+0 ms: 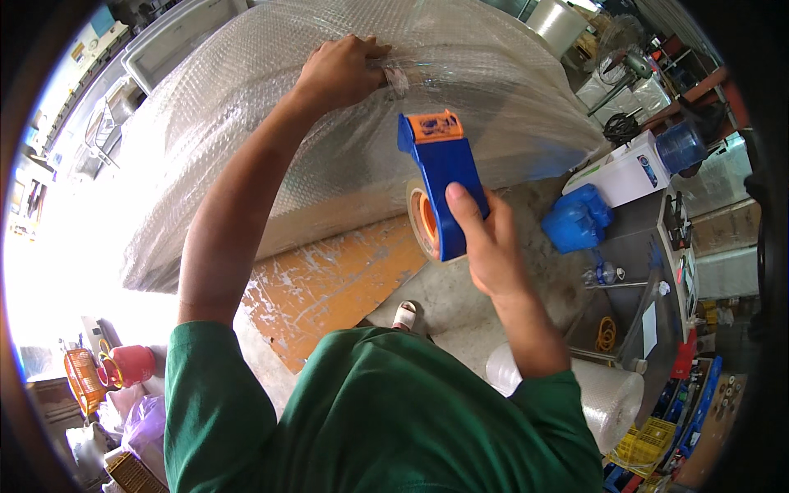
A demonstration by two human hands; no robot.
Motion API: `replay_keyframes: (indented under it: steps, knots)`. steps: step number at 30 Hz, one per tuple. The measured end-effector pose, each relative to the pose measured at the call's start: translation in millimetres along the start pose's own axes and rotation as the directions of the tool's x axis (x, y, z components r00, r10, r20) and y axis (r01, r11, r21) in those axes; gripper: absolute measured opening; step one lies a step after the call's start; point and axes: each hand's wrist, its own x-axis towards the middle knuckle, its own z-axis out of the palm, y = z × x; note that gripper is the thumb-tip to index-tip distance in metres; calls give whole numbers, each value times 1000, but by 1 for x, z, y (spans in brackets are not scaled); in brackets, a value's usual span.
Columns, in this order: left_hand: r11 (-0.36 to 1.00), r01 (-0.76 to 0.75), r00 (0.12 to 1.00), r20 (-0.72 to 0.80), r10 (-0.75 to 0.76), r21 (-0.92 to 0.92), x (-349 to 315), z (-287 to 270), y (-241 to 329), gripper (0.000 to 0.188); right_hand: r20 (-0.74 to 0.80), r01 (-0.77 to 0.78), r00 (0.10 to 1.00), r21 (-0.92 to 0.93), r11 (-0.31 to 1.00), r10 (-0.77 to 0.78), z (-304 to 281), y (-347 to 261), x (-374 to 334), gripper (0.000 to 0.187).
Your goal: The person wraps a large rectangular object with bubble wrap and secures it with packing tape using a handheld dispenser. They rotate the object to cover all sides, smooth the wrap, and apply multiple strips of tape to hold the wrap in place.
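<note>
The dispenser (pixel 454 177) has a smooth, semi-gloss plastic body. Beyond it, the wrap (pixel 246 90) is clear, glossy plastic with a dimpled surface. Relative to the dispenser, the board (pixel 337 283) at lower left is scratched; the bag (pixel 579 218) at right is crinkled plastic.

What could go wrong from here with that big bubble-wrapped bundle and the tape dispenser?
The bubble wrap could loosen if the left hand, resting on it, lifts away. The tape dispenser, held up by the right hand alone, might slip and drop. The white sandal is close to the edge of the scratched board on the floor, so that foot might catch there.
</note>
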Motion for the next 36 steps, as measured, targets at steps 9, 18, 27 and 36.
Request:
replay_keyframes:
  steps: [9, 18, 27, 36]
  knots:
    - [990, -67, 992, 116, 53, 121, 8, -3, -1, 55, -169, 128, 972, -216, 968, -166, -1, 89, 9, 37]
    - [966, -207, 977, 87, 195, 157, -3, -6, -12, 52, -52, -73, 996, -125, 989, 67, -5, 110, 82, 62]
    - [656, -693, 721, 276, 636, 300, -89, 39, 31, 62, -76, -149, 987, -83, 985, 142, -10, 159, 75, 64]
    - [547, -705, 709, 451, 542, 451, -110, 76, 6, 80, -62, -305, 951, -60, 950, 302, -30, 213, 54, 62]
